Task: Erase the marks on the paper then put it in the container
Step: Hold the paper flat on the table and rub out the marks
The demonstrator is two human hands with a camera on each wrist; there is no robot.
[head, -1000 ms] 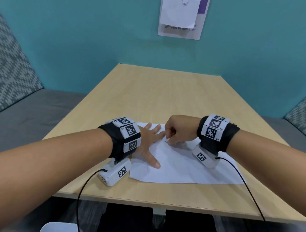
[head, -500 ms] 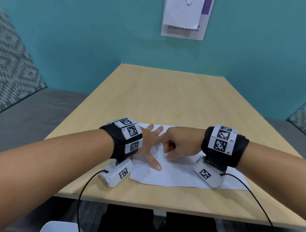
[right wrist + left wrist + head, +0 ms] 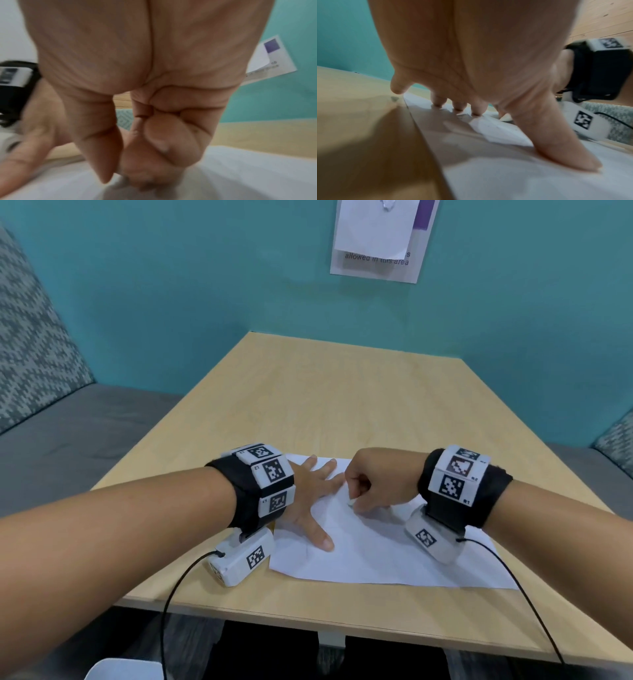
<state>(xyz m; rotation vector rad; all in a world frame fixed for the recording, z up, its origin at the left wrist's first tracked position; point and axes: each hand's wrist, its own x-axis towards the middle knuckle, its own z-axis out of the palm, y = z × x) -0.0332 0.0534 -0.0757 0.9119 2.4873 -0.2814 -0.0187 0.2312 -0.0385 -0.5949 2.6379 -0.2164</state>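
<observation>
Currently erasing, first step of the task. My left hand (image 3: 310, 501) is spread flat, fingers (image 3: 458, 106) straight and pressing the paper (image 3: 370, 556) down near its left edge, thumb stretched toward the lower part of the sheet. My right hand (image 3: 380, 481) is curled into a fist-like pinch around a small white eraser (image 3: 352, 502), whose tip shows just below the knuckles and touches the paper at centre frame in the head view. In the right wrist view the curled fingers (image 3: 171, 142) hide the eraser almost completely, so I can't tell exactly how it is held, only that thumb and fingers close around it. The paper lies flat on the tabletop (image 3: 342, 405), at the near edge, lower centre of the frame. Faint pencil lines show in the left wrist view near my fingertips; in the head view I can't make out how much marking is left, too faint. A white rounded rim (image 3: 123, 669) peeks in at the bottom left of the head view, below the tabletop edge, possibly the container, can't confirm. My read: erasing isn't finished. Next move calls for rubbing short strokes with steady downward pressure while the left hand keeps the sheet pinned so it doesn't wrinkle or slide, then checking for leftover marks before lifting the sheet toward the container.
</observation>
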